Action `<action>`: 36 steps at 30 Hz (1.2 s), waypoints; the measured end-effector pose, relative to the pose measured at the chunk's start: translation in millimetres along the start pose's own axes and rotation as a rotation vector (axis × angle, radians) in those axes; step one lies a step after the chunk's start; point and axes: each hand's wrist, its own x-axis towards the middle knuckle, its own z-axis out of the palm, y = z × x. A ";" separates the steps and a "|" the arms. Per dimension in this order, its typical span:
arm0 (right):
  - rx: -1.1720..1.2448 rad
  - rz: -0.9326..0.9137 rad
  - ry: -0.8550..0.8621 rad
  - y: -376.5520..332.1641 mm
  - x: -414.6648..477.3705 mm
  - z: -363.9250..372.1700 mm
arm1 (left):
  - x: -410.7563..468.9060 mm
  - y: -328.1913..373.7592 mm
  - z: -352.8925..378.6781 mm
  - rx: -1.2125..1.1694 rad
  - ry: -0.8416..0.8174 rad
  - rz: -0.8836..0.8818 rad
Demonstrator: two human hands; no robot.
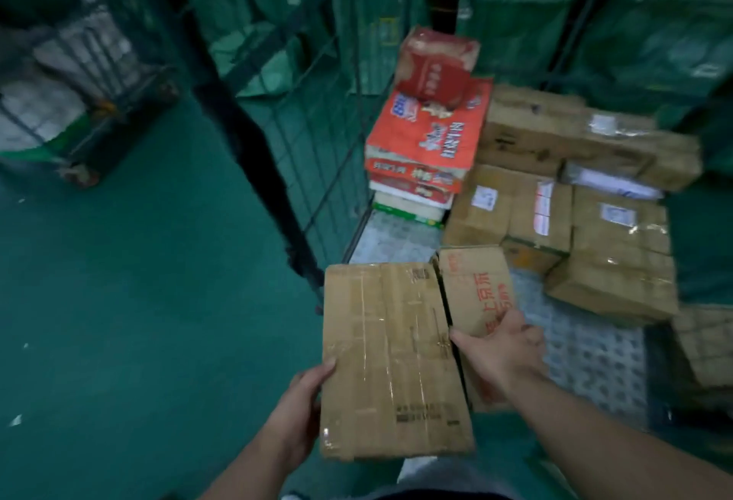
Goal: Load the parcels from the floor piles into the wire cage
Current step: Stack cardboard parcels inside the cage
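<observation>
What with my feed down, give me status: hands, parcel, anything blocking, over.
Left hand grips flat brown box. Right hand grips red-printed box beside it. Both at wire cage front. Stacked parcels further in, nothing blocking.

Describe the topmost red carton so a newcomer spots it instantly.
Look inside the wire cage, at the stack of red-and-white cartons against its mesh wall. The dark red carton sits tilted on top, smaller and darker than those beneath.
</observation>
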 end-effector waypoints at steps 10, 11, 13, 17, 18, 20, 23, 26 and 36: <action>0.234 0.196 0.045 39.1 67.3 -65.9 | 20.9 81.3 120.8 0.244 -0.193 -0.063; 0.256 0.210 0.039 39.3 71.0 -67.6 | 24.8 87.5 125.0 0.254 -0.190 -0.065; 0.286 0.241 0.027 38.3 78.5 -72.9 | 34.0 99.1 135.0 0.271 -0.162 -0.063; 0.280 0.289 0.054 21.7 90.9 -90.9 | 51.3 119.3 153.7 0.310 -0.126 -0.059; 0.264 0.301 0.059 16.2 96.4 -95.2 | 56.5 124.8 158.2 0.302 -0.132 -0.076; 0.241 0.316 0.074 4.0 108.1 -102.1 | 73.3 137.4 164.6 0.276 -0.157 -0.129; 0.242 0.346 0.116 -17.2 129.5 -113.3 | 102.3 165.4 176.5 0.256 -0.193 -0.157; 0.250 0.383 0.145 -43.3 151.3 -125.4 | 134.5 203.5 188.6 0.288 -0.198 -0.152; 0.419 0.349 0.226 -135.9 212.9 -160.8 | 212.1 345.2 224.2 0.241 -0.073 -0.077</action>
